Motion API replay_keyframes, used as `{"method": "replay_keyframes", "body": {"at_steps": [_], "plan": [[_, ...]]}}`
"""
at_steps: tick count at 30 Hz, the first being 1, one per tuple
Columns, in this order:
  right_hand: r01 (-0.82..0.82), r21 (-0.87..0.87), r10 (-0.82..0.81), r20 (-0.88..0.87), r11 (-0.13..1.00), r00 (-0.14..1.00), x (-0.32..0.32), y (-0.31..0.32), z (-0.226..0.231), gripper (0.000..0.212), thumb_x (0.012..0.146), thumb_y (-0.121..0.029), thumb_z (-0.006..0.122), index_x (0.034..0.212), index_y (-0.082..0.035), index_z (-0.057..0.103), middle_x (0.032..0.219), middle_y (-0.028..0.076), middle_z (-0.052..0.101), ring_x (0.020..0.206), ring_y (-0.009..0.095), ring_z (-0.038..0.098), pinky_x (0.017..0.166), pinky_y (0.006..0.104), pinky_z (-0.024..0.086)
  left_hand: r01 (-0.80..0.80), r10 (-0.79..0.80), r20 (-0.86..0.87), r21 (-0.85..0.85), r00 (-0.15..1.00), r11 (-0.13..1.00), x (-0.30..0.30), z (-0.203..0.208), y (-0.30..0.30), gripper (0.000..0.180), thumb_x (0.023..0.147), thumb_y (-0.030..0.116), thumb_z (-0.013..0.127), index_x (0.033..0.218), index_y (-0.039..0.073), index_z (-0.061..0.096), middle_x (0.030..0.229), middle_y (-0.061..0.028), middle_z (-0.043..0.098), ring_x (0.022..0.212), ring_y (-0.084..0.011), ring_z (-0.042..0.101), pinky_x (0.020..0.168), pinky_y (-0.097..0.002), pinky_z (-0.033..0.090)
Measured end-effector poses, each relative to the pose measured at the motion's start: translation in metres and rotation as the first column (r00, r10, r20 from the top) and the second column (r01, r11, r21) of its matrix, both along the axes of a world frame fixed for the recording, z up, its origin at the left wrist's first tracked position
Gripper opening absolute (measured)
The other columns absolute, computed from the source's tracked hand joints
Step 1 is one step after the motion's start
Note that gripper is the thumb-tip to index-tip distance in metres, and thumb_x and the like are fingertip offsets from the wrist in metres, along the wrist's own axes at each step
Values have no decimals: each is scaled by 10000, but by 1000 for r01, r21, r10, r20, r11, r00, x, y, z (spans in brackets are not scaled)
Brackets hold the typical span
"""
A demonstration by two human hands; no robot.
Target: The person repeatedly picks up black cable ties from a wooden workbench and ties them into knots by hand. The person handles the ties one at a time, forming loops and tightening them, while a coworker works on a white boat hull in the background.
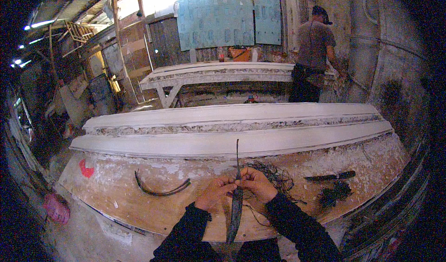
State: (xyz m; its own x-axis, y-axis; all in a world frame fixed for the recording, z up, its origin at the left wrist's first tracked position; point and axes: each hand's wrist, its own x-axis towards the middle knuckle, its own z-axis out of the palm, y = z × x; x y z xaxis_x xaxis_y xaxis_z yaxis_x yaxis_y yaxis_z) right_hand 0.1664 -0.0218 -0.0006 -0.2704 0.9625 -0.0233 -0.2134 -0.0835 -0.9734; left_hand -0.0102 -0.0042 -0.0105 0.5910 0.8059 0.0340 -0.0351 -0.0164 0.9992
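Near the middle of the bench's front edge, my left hand [214,193] and my right hand [257,185] meet with fingertips pinched together. Both close on a long dark strip [236,211], narrow and stiff at its upper end and broader below, hanging toward me past the table edge. Whether it is one piece or a bundle of strands I cannot tell. Just beyond my right hand lies a loose tangle of thin dark strands [282,178]. Farther right rest a dark-handled knife [330,176] and a bunched dark clump [334,193]. Curved dark strips [162,191] lie to the left.
Two long white moulded pieces [223,143] run across the far side of the wooden table [116,206]. A red scrap [86,169] sits at its left end. Behind stands another white-topped bench [213,76], with a person [316,48] working at its right end.
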Motion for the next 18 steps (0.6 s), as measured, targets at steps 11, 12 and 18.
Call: {"method": "replay_keyframes", "body": {"at_steps": [11, 12, 18], "plan": [[-2, 168, -10, 70, 986, 997, 5, 11, -18, 197, 745, -38, 624, 756, -116, 443, 683, -34, 498, 633, 62, 490, 578, 191, 398, -58, 57, 31, 33, 998, 998, 0, -5, 3, 152, 818, 205, 583, 829, 54, 568, 744, 19, 562, 678, -77, 516, 626, -231, 425], [-12, 174, 2, 60, 985, 998, 5, 12, -19, 196, 747, -38, 623, 757, -115, 443, 687, -33, 500, 637, 63, 491, 580, 192, 400, -66, 65, 21, 42, 998, 997, 1, -4, 3, 157, 817, 208, 586, 827, 52, 568, 741, 19, 562, 674, -77, 516, 624, -230, 424], [15, 157, -20, 36, 988, 999, 3, 13, -21, 162, 764, -52, 611, 755, -113, 461, 706, -29, 510, 653, 77, 505, 589, 201, 411, -80, 80, -16, 23, 997, 997, 3, -5, 2, 115, 809, 154, 580, 816, 40, 566, 723, 16, 560, 645, -75, 511, 601, -222, 423]]}}
